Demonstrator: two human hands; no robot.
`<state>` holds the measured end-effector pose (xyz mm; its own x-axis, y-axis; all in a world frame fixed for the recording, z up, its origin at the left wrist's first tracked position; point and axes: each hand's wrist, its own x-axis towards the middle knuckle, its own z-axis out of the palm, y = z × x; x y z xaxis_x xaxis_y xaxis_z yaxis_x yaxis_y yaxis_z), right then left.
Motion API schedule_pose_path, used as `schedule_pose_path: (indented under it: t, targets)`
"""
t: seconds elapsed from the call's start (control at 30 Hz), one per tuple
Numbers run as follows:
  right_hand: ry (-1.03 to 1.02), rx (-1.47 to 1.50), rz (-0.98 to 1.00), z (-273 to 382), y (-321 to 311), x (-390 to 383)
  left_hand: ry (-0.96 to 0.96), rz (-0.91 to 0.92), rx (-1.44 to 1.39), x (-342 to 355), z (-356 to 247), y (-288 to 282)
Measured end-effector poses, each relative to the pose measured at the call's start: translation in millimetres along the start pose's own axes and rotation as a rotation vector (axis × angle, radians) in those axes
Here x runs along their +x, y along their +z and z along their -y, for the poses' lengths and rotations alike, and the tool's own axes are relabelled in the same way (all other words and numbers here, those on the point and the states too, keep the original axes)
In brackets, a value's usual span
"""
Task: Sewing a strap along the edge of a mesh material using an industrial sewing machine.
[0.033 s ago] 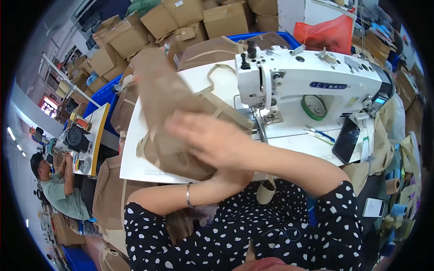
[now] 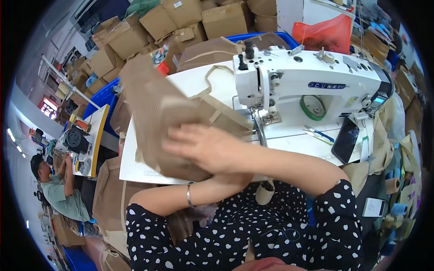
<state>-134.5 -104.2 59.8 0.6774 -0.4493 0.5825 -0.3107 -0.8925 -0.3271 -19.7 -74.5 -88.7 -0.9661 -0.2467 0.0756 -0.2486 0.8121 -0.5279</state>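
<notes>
Hands crossed over a brown fabric bag (image 2: 153, 117) at the front left of the white sewing table (image 2: 135, 169). Right hand (image 2: 205, 147) lay flat on top of the bag, fingers spread and extended leftward, pressing rather than gripping (nothing pinched between fingers). Left hand (image 2: 230, 178) sat mostly hidden under the right forearm, so its grip couldn't be read; a metal bracelet (image 2: 189, 195) showed on that wrist. Bag stood partly raised, upper end tilted toward the cardboard boxes (image 2: 181, 18) behind the table, its webbing strap (image 2: 217, 74) looped across the tabletop toward the white sewing machine (image 2: 312, 79). Right of the needle: green tape roll (image 2: 313, 107), scissors (image 2: 318, 133), dark phone (image 2: 346, 140). Another person (image 2: 56, 189) in a green shirt sat at a neighbouring station far left.
</notes>
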Motion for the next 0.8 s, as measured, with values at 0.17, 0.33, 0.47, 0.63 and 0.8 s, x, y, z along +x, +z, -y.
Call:
schedule_pose_path:
  t: [0.17,0.33,0.47,0.63,0.8]
  targets:
    - [0.044,-0.078,0.456,-0.6,10.9,-16.6,-0.122,-0.106,-0.259,27.5,-1.1,-22.6]
    - [0.084,-0.003,0.212,-2.3,-4.6,-56.6,-0.343,-0.230,-0.608,58.2,15.2,-41.4]
    - [0.217,0.059,0.127,-1.8,-40.1,-88.5,-0.524,-0.350,-0.877,53.7,19.3,-65.3]
    - [0.344,-0.165,0.007,-45.9,-75.8,-132.6,-0.652,-0.004,-0.897,51.5,25.4,-67.1]
    - [0.403,-0.264,0.032,-75.3,-80.6,-150.5,-0.715,0.085,-0.879,60.9,27.1,-77.4]
